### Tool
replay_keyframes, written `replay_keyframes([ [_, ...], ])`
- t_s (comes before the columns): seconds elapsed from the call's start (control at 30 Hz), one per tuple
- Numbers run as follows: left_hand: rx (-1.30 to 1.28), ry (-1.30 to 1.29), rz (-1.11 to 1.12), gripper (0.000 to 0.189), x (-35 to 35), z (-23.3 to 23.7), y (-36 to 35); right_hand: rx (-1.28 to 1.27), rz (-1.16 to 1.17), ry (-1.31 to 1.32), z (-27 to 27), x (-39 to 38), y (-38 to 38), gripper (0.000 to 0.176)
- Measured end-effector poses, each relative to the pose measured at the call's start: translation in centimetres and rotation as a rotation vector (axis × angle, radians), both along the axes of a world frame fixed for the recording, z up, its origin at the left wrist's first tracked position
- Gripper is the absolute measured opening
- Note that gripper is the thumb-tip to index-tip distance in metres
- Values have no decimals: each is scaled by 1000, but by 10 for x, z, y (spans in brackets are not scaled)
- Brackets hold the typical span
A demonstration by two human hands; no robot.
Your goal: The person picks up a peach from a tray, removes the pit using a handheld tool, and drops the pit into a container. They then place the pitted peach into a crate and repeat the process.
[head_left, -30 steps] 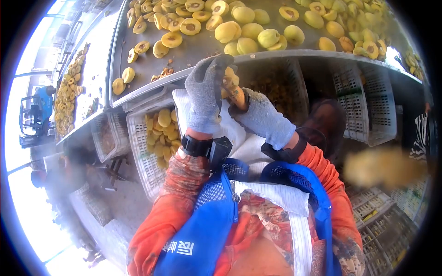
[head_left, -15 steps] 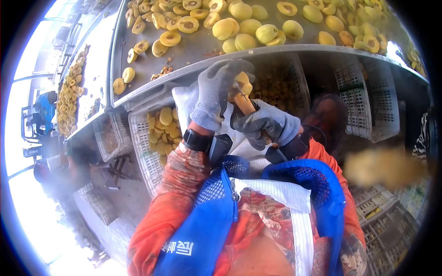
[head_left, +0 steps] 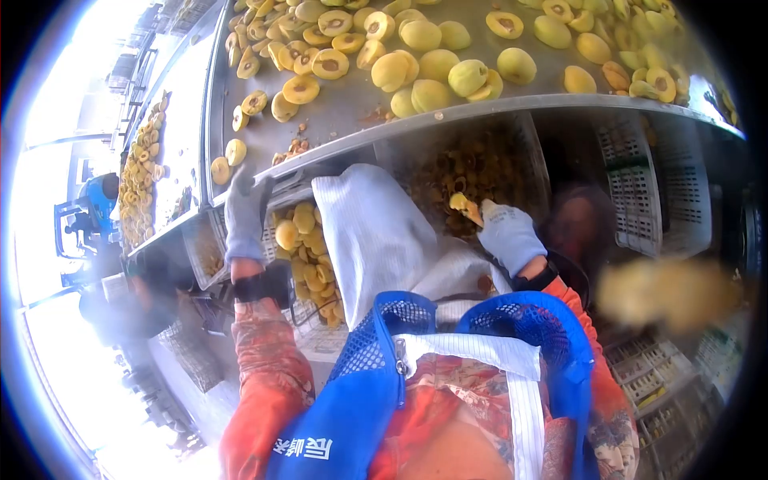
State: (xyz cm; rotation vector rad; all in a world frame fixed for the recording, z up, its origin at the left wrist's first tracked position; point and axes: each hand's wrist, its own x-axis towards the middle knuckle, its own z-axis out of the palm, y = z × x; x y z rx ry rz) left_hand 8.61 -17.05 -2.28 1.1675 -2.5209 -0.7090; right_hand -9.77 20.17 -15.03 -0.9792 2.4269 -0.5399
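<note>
My left hand (head_left: 248,212), in a grey glove, is at the table's front edge, over the left side of a crate of yellow fruit pieces (head_left: 308,260). Its fingers point away from me, slightly apart, and nothing shows in them. My right hand (head_left: 510,232), also gloved, is closed on a brownish stick-like tool (head_left: 472,213) with yellow pulp at its tip. That tip is over a dark crate of brownish fruit scraps (head_left: 472,172) under the table. A white striped cloth (head_left: 372,212) is draped between my hands.
Halved and whole yellow fruits (head_left: 432,68) lie on the metal table (head_left: 328,120). White crates (head_left: 632,180) stand under it at the right. More fruit (head_left: 140,180) is on a surface at the left, near a blue machine (head_left: 100,204). A brown blur hangs at the right.
My hands have moved apart. The left has gone left to the table edge, without the fruit it held; the right has moved right and forward with the tool.
</note>
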Motion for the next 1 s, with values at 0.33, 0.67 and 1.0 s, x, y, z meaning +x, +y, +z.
replay_keyframes([
  [0.33,55,-162,-347,66,-271,-58,52,-129,-124,-195,73,-17,2,38],
  [0.67,1613,889,-188,47,-139,-10,79,-309,-95,-139,75,-3,-72,32],
  [1.0,72,804,-615,62,-108,-13,152,-393,-209,-63,108,19,-75,34],
])
